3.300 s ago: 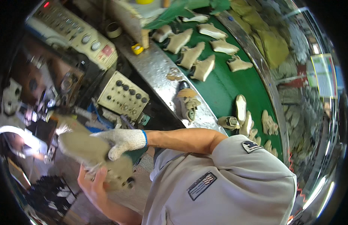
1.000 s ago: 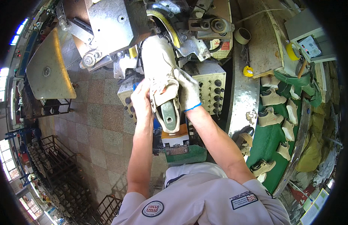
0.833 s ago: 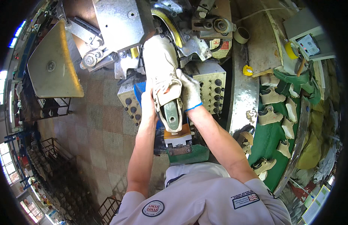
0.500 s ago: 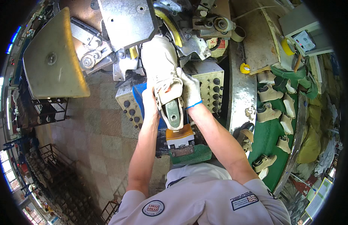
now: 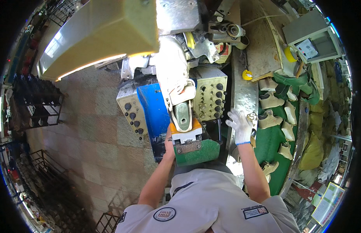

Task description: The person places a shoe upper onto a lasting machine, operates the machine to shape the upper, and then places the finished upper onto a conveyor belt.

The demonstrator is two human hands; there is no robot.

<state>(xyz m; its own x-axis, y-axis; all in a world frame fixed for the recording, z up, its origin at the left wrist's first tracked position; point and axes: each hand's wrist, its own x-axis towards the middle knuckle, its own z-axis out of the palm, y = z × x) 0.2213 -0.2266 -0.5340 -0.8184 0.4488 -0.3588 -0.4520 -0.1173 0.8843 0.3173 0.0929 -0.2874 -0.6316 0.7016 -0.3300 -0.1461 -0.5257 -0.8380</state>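
The pale cream shoe upper mounted sole-up on its grey metal last (image 5: 176,91) now sits unattended in the machine at the upper centre of the frame. Half a second earlier both hands were clasped around it; both have since let go.

The right hand, in a white knit glove with a blue cuff (image 5: 240,123), has moved to the right of centre. Its fingers are spread apart and grip nothing; it hovers over the shiny steel bench strip (image 5: 242,93) beside the green conveyor belt (image 5: 271,143) carrying further beige shoe uppers (image 5: 270,101).

The bare left hand (image 5: 168,144) has dropped to lower centre, against the left side of the orange-and-white support block with its green-padded base (image 5: 192,145). Whether its fingers close on the block cannot be determined.

Judgement: loading appears finished; the shoe is held by the machine alone.
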